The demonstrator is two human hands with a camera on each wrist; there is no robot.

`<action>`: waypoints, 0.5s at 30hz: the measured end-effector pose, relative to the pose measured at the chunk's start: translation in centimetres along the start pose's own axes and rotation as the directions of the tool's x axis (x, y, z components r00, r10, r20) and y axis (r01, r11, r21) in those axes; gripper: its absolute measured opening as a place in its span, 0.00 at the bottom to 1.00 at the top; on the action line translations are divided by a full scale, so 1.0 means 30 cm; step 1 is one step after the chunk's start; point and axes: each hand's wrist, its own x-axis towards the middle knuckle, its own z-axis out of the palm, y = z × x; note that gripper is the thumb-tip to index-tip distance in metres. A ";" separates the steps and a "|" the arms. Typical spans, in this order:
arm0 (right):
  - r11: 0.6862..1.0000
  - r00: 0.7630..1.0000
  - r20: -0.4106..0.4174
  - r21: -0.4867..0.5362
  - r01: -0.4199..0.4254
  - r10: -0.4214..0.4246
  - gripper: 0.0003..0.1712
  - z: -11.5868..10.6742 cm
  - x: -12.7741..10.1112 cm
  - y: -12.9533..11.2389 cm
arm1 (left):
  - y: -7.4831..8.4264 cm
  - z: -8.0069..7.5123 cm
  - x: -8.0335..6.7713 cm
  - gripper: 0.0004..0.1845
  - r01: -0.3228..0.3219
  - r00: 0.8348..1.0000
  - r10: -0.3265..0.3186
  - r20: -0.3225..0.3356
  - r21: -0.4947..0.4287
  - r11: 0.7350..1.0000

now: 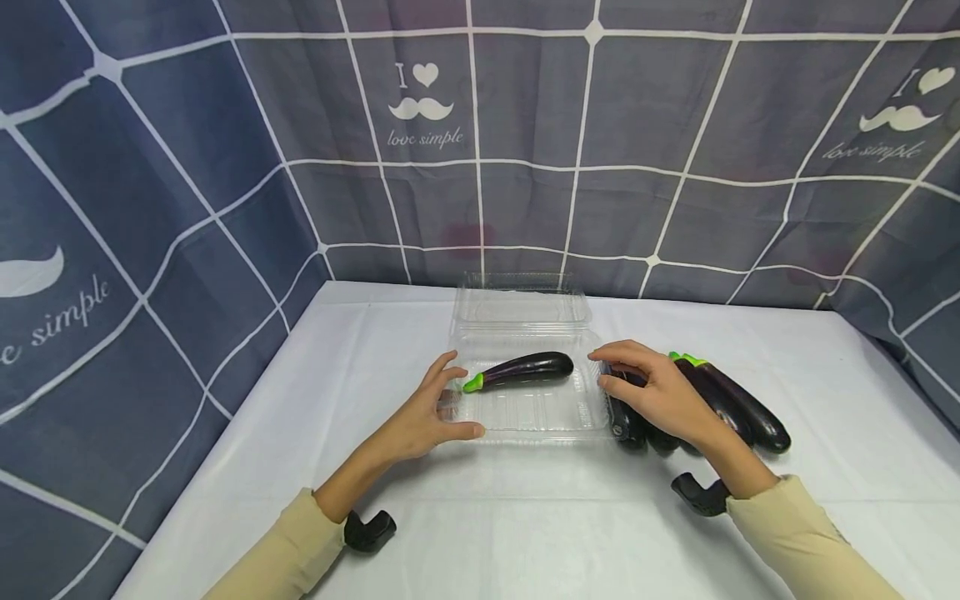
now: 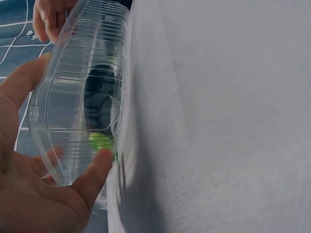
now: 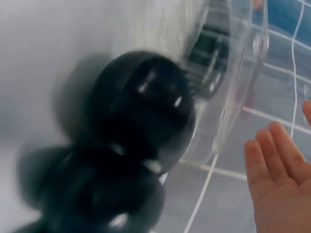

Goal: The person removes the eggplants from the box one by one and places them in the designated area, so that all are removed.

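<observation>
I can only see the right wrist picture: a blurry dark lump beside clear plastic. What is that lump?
Observer: Those are eggplants, a small pile on the white table, just right of an open clear clamshell box.
Operator: Is anything in the box?
Observer: One eggplant, green stem pointing left.
Operator: Where are the hands?
Observer: The left hand touches the box's left edge with spread fingers. The right hand reaches over the pile toward the right edge.
</observation>
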 end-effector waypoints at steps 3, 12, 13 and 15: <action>1.000 0.999 0.040 -0.009 0.025 -0.024 0.16 0.038 0.049 -0.015 | 0.000 -0.002 0.001 0.48 0.001 1.000 -0.001 -0.002 0.000 1.000; 1.000 0.993 0.120 -0.011 0.013 -0.011 0.19 0.134 0.166 -0.042 | -0.002 0.002 0.004 0.46 0.010 1.000 -0.010 -0.004 -0.008 1.000; 1.000 0.993 0.121 -0.012 0.006 -0.005 0.19 0.141 0.173 -0.044 | -0.001 0.002 0.004 0.46 0.011 1.000 -0.011 -0.005 -0.011 1.000; 1.000 0.993 0.118 -0.010 -0.015 0.016 0.19 0.153 0.186 -0.042 | 0.001 0.002 0.004 0.46 0.015 1.000 -0.015 -0.005 -0.017 1.000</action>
